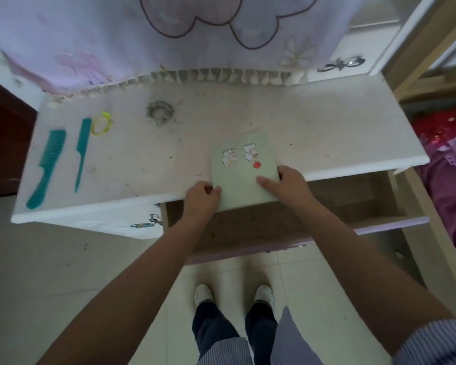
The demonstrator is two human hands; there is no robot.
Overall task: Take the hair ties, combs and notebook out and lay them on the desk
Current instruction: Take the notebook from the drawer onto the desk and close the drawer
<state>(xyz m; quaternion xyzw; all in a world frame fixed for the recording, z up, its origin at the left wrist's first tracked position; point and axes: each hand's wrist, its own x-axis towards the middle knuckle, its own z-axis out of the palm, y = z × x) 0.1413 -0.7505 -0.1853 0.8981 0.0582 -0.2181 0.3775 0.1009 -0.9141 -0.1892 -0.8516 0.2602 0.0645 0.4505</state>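
Gripping the pale green notebook [244,167] by its near corners, left hand [201,197] and right hand [287,184] both clenching its edges. Lying partly on the bench [313,133], near end overhanging the open drawer [353,206] below the grip. Resting well left of the grip: two teal combs [48,167], yellow hair tie [102,123].

No legible text, numbers, brand marks or labels anywhere in the view.

Pale green notebook [244,169]: cover carries two small white cartoon-figure stickers [238,155] and a red dot; picture marks only, no lettering resolves on them.

Lilac printed cloth [169,30] hanging behind the white desk top [313,127]: outline flower motifs, no words.

Two teal plastic combs [61,162]: any moulded marking is too small and blurred to tell.
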